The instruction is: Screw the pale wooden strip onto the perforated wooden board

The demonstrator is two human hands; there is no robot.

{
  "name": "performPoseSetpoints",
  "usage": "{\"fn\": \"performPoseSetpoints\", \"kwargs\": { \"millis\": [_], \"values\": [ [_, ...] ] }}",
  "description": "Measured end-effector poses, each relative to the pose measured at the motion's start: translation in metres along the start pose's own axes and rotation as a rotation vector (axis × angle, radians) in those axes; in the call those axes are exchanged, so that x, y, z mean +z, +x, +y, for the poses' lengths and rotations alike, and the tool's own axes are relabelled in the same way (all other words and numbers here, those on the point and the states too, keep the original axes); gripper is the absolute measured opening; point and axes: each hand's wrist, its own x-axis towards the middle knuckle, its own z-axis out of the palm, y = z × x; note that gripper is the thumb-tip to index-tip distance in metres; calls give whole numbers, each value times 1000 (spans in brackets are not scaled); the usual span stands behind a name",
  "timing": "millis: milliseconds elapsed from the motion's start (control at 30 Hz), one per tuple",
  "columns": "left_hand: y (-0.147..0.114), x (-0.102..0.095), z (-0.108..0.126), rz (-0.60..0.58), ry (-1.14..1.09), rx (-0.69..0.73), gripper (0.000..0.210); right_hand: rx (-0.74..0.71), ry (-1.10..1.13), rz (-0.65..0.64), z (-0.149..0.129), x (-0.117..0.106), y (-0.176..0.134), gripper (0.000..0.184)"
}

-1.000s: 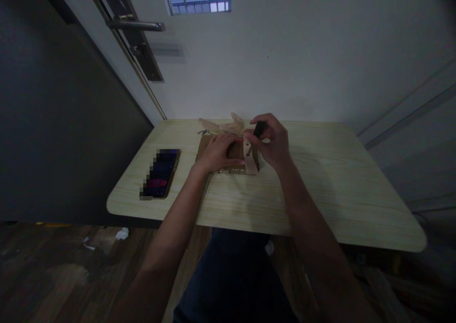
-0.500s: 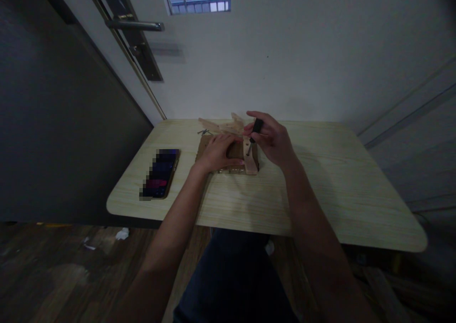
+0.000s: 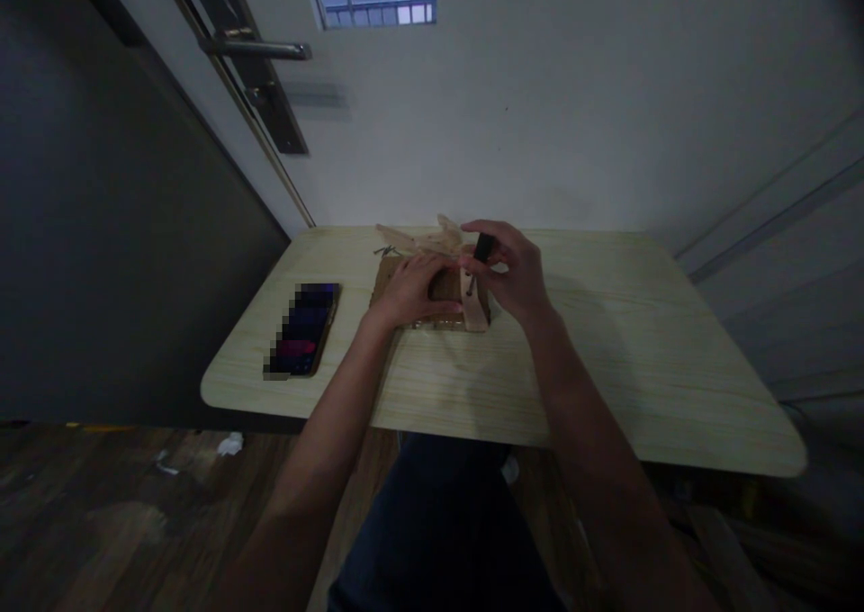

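Note:
My right hand (image 3: 509, 265) grips a screwdriver by its black handle (image 3: 484, 246). The shaft points down at a hole in a pale wooden strip (image 3: 474, 310), which lies across the right end of a brown cardboard piece (image 3: 445, 286). Whether the tip sits in a screw is too small to tell. My left hand (image 3: 415, 292) lies on the cardboard, its thumb stretched towards the strip and its fingers spread behind. Beyond the hands lie more pale wooden pieces (image 3: 405, 238), partly hidden. Several small screws (image 3: 387, 251) rest at the cardboard's far left corner.
A phone (image 3: 303, 328) lies at the left of the light wood-grain table (image 3: 641, 351). A white door with a metal handle (image 3: 260, 49) rises right behind the table. My legs (image 3: 445, 522) are under its front edge.
My right hand has shifted slightly down and left, and the screwdriver handle moved with it. My left hand and the cardboard have stayed in place.

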Motion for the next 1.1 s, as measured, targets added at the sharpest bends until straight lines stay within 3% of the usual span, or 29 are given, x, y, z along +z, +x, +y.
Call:
{"fn": "performPoseSetpoints", "kwargs": {
  "millis": [300, 567, 900, 1100],
  "values": [
    [-1, -8, 10, -31, -12, -35, 68, 66, 261, -162, -8, -9, -1, 58],
    [-1, -2, 3, -2, 6, -9, 69, 106, 177, -16, 0, -1, -1, 52],
    [-2, -1, 3, -3, 28, -11, 69, -112, -186, 90, -3, 4, -1, 35],
    [-1, -4, 6, -23, 5, -32, 69, -75, -91, 49, -9, -2, 0, 33]
  ]
}}
